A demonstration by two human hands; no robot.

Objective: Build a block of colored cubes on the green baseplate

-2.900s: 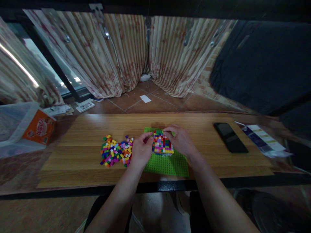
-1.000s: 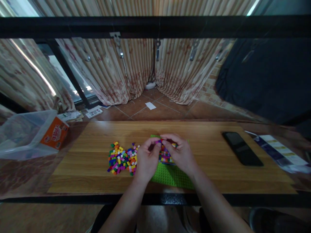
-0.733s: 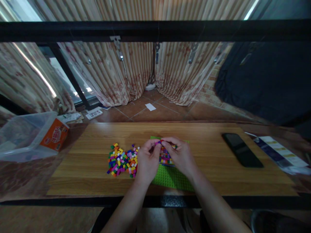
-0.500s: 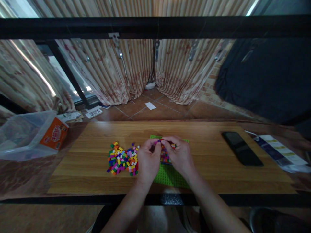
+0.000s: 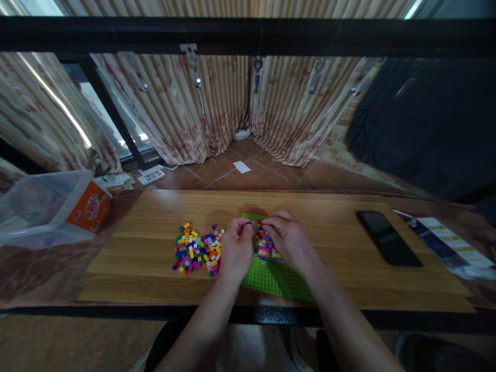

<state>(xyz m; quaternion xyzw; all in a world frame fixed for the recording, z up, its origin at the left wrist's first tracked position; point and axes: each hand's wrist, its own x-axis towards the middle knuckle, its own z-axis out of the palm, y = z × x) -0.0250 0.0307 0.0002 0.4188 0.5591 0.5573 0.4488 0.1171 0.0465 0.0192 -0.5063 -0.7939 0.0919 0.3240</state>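
My left hand (image 5: 237, 250) is closed, its thumb and forefinger pinching small purple toy bricks (image 5: 248, 223) over the left edge of the green baseplate (image 5: 273, 279). Over the plate's far part, my right hand (image 5: 290, 237) has its fingertips pressed together at a small red brick (image 5: 260, 222). Rows of mixed-colour bricks (image 5: 265, 247) cover part of the plate, and the right hand hides some of them. Left of my left hand lies a loose pile of small bricks (image 5: 196, 250) in many colours.
The wooden tabletop (image 5: 155, 217) carries a black phone (image 5: 387, 237) on the right. A clear plastic bin (image 5: 42, 206) with an orange label stands off the left end. Packaging (image 5: 449, 243) lies past the right end. A dark bar (image 5: 248, 37) crosses the top of the view.
My hands have drawn apart; the right moved slightly right, showing more of the bricks on the plate. The red brick is now away from the left fingertips. The view has shifted slightly.
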